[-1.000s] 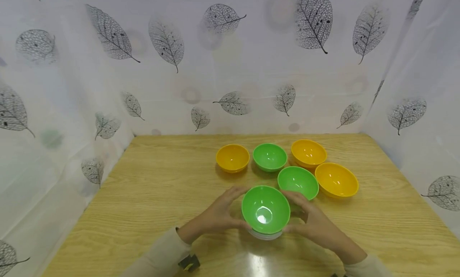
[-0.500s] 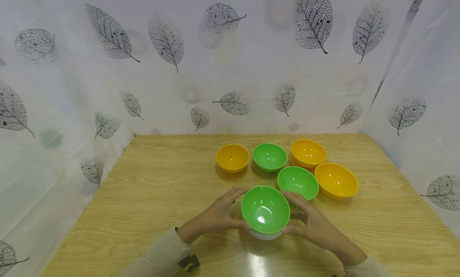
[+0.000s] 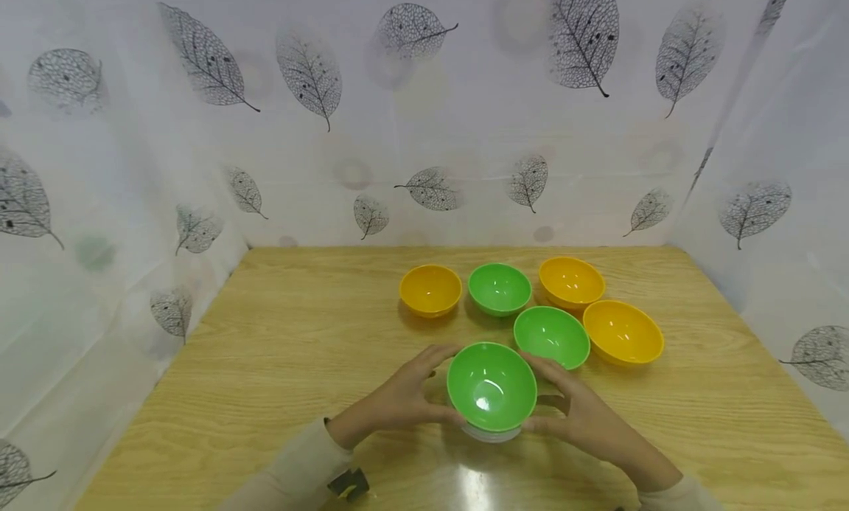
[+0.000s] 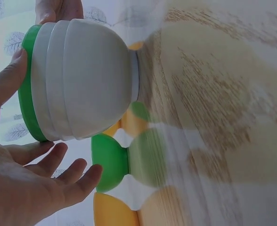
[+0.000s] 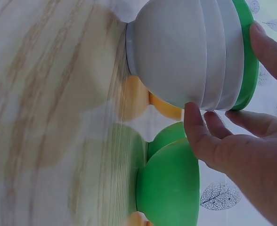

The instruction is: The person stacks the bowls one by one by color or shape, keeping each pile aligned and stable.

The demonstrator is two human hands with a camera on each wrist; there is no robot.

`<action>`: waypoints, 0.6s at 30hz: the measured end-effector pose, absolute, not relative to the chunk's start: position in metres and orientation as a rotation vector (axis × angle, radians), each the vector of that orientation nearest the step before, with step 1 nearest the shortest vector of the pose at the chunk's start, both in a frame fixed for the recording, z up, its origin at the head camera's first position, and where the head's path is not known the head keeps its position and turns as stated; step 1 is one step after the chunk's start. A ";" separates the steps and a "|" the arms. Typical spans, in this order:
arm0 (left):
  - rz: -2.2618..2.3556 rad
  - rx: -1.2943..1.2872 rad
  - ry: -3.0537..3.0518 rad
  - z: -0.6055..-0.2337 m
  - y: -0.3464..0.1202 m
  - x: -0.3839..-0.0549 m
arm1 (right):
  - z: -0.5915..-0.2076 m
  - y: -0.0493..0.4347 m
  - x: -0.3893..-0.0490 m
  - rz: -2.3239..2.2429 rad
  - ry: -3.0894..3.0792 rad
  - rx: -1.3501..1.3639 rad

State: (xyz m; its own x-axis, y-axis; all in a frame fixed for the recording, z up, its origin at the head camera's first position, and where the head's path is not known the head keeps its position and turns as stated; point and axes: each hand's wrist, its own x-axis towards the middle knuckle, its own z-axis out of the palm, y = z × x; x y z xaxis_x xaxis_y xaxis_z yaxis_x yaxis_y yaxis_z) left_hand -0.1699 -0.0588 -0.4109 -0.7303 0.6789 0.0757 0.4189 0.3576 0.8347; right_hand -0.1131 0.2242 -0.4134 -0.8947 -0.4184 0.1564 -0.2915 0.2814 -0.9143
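Note:
A green bowl (image 3: 492,386) sits nested on top of several white bowls (image 4: 93,77), which stand on the table. From the left, my left hand (image 3: 411,399) holds the green bowl's rim, thumb at the near side and fingers toward the far side. My right hand (image 3: 584,421) grips the same rim from the right in a mirrored way. In the right wrist view, the fingertips (image 5: 195,115) touch the underside of the stack. The green bowl's outer wall is mostly hidden inside the white ones.
Behind the stack stand two green bowls (image 3: 500,290) and three orange bowls (image 3: 430,291) on the wooden table (image 3: 285,327). The nearest green bowl (image 3: 552,338) lies just beyond the right fingers. Leaf-patterned curtains (image 3: 464,127) enclose the back and sides.

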 end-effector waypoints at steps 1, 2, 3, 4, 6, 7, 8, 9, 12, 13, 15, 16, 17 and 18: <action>1.311 0.976 2.338 -0.411 -0.059 -0.170 | -0.413 0.225 -0.113 -1.679 2.423 -0.668; 1.308 0.977 2.336 -0.411 -0.059 -0.170 | -0.413 0.225 -0.113 -1.669 2.427 -0.661; 1.303 0.976 2.333 -0.411 -0.059 -0.171 | -0.412 0.226 -0.113 -1.659 2.430 -0.655; 1.299 0.978 2.330 -0.411 -0.059 -0.171 | -0.412 0.226 -0.113 -1.649 2.430 -0.648; 1.290 0.979 2.330 -0.411 -0.059 -0.172 | -0.410 0.227 -0.113 -1.633 2.431 -0.636; 1.286 0.979 2.329 -0.411 -0.059 -0.172 | -0.410 0.227 -0.113 -1.628 2.431 -0.632; 1.284 0.977 2.325 -0.411 -0.059 -0.172 | -0.410 0.227 -0.113 -1.624 2.430 -0.629; 1.283 0.975 2.321 -0.411 -0.060 -0.173 | -0.410 0.227 -0.113 -1.622 2.430 -0.627; 1.271 0.969 2.313 -0.410 -0.060 -0.172 | -0.409 0.227 -0.114 -1.609 2.443 -0.611; 1.269 0.974 2.310 -0.409 -0.061 -0.172 | -0.409 0.228 -0.114 -1.605 2.450 -0.606; 1.272 1.006 2.312 -0.406 -0.063 -0.174 | -0.407 0.229 -0.114 -1.609 2.461 -0.592; 1.282 1.030 2.319 -0.404 -0.064 -0.175 | -0.405 0.231 -0.114 -1.608 2.472 -0.579; 1.309 1.060 2.322 -0.401 -0.065 -0.176 | -0.403 0.232 -0.114 -1.607 2.487 -0.574; 1.350 1.092 2.327 -0.397 -0.066 -0.179 | -0.400 0.233 -0.115 -1.608 2.504 -0.566</action>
State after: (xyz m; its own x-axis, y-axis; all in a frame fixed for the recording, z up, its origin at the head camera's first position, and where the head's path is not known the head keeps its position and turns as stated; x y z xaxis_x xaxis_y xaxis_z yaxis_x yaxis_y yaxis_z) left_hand -0.1786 -0.0660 -0.3969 -0.6929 0.7039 0.1562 0.4851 0.2948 0.8233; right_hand -0.1145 0.2331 -0.4005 -0.9240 -0.3675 0.1051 -0.2485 0.3684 -0.8959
